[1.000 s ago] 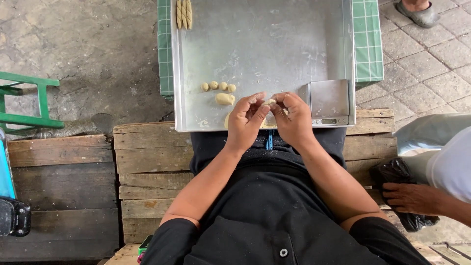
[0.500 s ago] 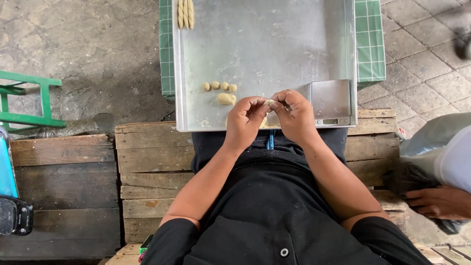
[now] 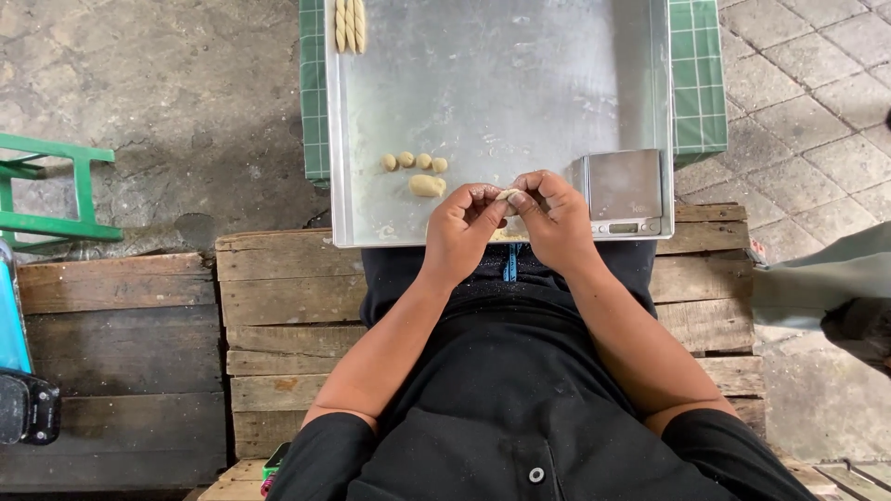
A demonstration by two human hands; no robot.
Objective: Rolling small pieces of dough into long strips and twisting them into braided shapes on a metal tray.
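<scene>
hands over metal tray, wooden crates, stone floor.

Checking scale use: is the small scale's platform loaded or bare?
Bare. The scale sits in the tray's near right corner with nothing on its steel platform; both hands pinch a dough piece beside it.

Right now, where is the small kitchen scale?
In the head view, the small kitchen scale sits in the near right corner of the metal tray, just right of the right hand and across from the dough balls.
</scene>
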